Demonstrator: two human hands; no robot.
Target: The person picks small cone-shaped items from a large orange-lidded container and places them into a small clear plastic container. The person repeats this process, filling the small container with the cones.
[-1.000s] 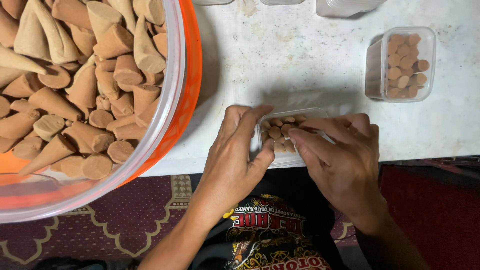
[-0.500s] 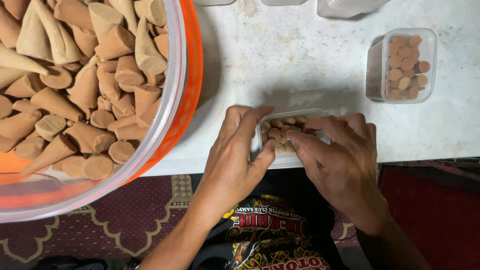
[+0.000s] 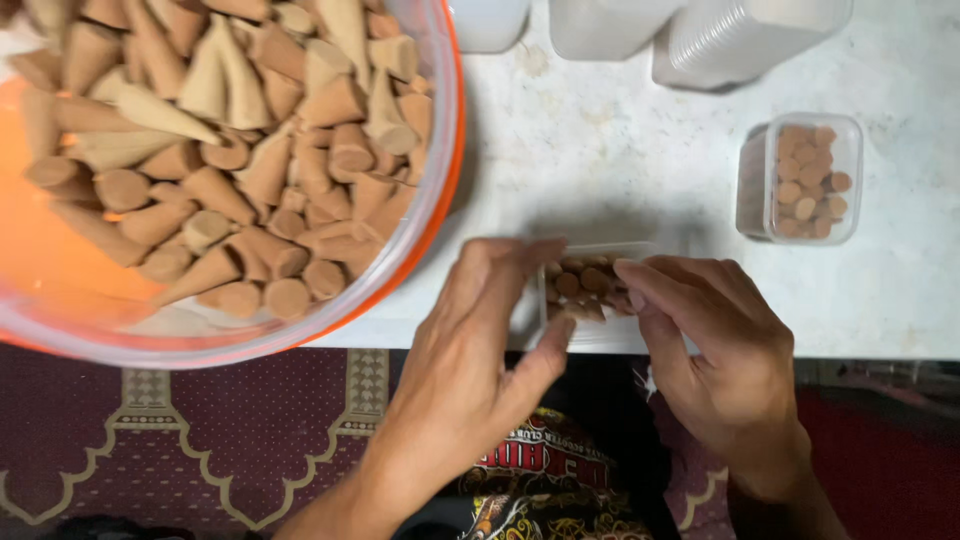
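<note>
**Small clear box of brown cones: my hands have eased apart over it**

The small clear box point(image 3: 600, 295) sits at the near edge of the white desk point(image 3: 600, 160), right in front of me, with a cluster of brown cones point(image 3: 580, 285) standing inside it, flat bases up. A second ago my two hands were closed in tight over the box, the right fingers lying across its top. Now they have drawn back a little, and more of the cones show between them.

My left hand point(image 3: 480, 350) cups the box's left side, fingers curved loosely and thumb stretched toward its near edge; it braces the box rather than gripping anything. My right hand point(image 3: 725, 345) is at the right side, fingers gently bent with the tips touching the cones at the box's right end. I cannot tell whether a cone is pinched there. I judge from this that the cones have just been pressed into place and the box is partly filled, with room still visible at its near side.

To my left, the big orange tub point(image 3: 440, 200) holds a heap of loose cones point(image 3: 230, 150). Well off to the right stands a filled clear box point(image 3: 800, 180), its cones packed closely, and empty clear containers point(image 3: 740, 40) stand at the far edge.
</note>
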